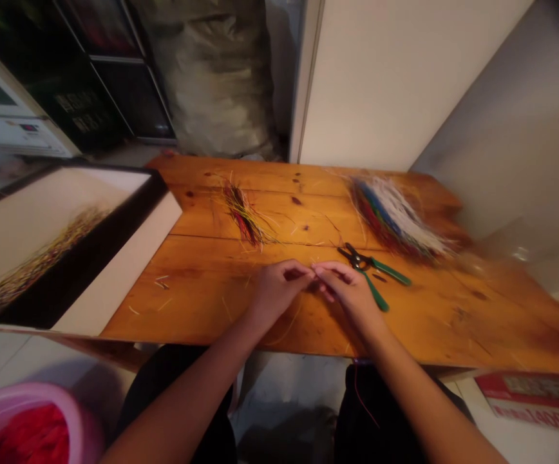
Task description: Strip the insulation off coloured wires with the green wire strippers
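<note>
My left hand point(277, 290) and my right hand point(350, 290) meet fingertip to fingertip over the middle of a wooden table point(197, 296). Both pinch something thin between them, probably a fine wire, too small to make out. Green-handled pliers point(373, 274) lie on the table just right of my right hand. A small bundle of red and yellow wires point(245, 216) lies behind my left hand. A larger bundle of white, blue and red wires point(395, 222) lies at the back right.
A black-framed box point(115, 241) holding a long strand of wires sits at the table's left end. A pink basin with red contents point(28, 425) stands on the floor at lower left. A red carton point(535, 396) lies at lower right. Walls close behind the table.
</note>
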Available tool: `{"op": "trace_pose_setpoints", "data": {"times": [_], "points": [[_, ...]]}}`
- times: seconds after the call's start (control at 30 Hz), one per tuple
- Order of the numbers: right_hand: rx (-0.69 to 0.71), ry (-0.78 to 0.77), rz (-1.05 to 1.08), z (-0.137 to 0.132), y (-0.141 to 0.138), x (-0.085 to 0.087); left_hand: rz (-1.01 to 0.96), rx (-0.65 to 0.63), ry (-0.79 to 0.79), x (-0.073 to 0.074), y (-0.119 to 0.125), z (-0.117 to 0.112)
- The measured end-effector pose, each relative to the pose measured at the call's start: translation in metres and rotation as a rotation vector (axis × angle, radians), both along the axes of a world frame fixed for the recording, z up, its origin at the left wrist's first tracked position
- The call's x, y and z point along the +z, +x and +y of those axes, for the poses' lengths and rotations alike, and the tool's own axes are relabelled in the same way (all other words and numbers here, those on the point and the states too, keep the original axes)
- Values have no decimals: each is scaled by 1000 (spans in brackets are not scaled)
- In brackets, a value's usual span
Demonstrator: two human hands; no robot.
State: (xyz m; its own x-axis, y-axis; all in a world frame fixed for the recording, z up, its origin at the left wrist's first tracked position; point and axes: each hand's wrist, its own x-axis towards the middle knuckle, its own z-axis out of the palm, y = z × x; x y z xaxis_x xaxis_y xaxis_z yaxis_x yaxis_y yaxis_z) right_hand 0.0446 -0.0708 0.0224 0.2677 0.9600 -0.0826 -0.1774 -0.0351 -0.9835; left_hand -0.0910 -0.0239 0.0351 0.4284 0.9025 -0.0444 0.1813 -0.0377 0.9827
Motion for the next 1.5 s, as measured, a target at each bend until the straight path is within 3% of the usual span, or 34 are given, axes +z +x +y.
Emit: {"op": "trace_pose_setpoints", "data": {"times": [0.27, 0.47, 0.6, 0.73, 0.83, 1.03, 1.3, 1.4, 1.5], "points": [[-35, -6, -23, 0, 3, 0, 67, -4, -1, 6, 1, -3], [-17, 0, 12, -2, 1, 3, 22, -109, -55, 5, 1, -1], [72, 8, 182, -6, 1, 7, -219, -136, -247, 6, -4, 3], [239, -98, 339, -10, 4, 15, -318, -329, -365, 6, -9, 8], [290, -148, 404, -12, 7, 18, -327, -435, -363, 6, -11, 10], [393, -163, 413, -14, 12, 15, -294, -512, -233, 8, -11, 13], [328, -182, 420, -13, 11, 18, -264, -387, -63, 8, -6, 13], [271, -125, 367, -14, 7, 17, -232, -280, 38, 10, -2, 10], [175, -33, 176, -15, 3, 15, -210, -132, 146, 8, 4, 2]]}}
